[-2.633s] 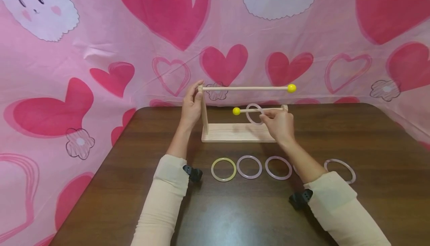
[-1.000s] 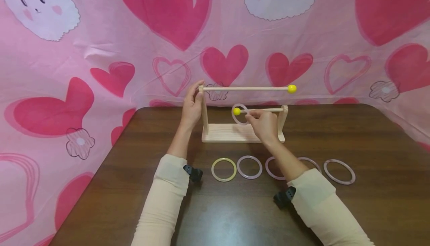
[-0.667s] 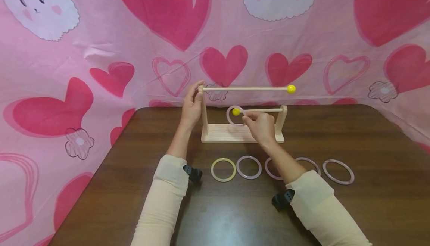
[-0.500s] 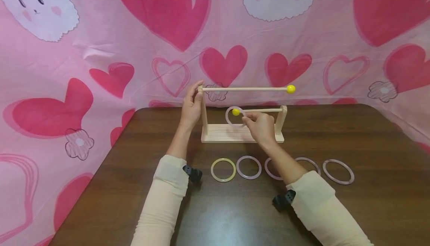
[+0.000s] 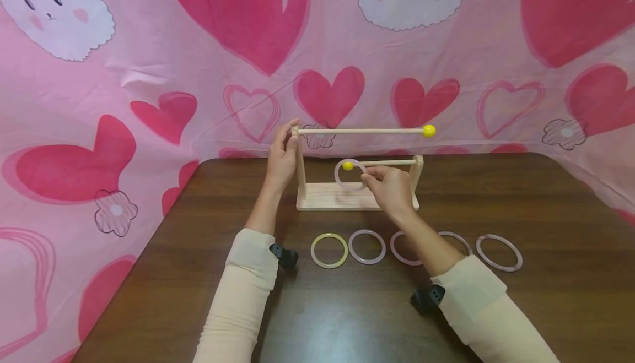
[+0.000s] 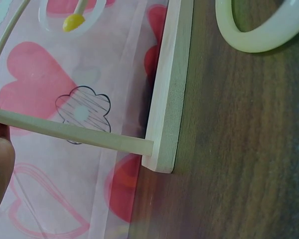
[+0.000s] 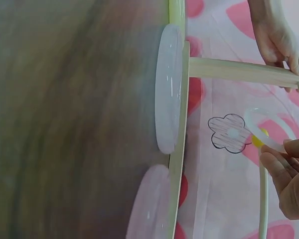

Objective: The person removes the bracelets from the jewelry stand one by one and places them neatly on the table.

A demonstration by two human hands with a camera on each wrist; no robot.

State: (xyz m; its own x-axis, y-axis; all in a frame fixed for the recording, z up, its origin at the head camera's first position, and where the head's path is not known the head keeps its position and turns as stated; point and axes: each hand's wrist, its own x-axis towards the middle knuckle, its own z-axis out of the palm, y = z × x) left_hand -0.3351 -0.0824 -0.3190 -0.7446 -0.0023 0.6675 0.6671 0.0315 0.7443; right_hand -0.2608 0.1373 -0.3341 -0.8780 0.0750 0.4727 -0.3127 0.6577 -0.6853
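A wooden stand (image 5: pixel 337 198) has a long upper rod (image 5: pixel 362 131) and a shorter lower rod (image 5: pixel 397 162), each tipped with a yellow ball. My left hand (image 5: pixel 281 159) grips the top of its left post (image 5: pixel 301 167), thumb in front. With thumb and fingertips, my right hand (image 5: pixel 394 189) pinches a pale lilac ring (image 5: pixel 336 177) by its right side. The ring is upright at the lower rod's free end, and that yellow ball (image 5: pixel 348 166) shows inside its upper part. In the right wrist view the ring (image 7: pixel 274 144) overlaps the ball.
On the brown table (image 5: pixel 317 308), a yellow ring (image 5: pixel 329 267) and several lilac rings lie in a row before the stand. My right forearm partly covers two of them. A pink heart-print cloth (image 5: pixel 337 21) hangs behind the table.
My right hand has drawn the ring left along the lower rod to its ball end, then shifted slightly right and down over the last half second. My left hand stays on the post.
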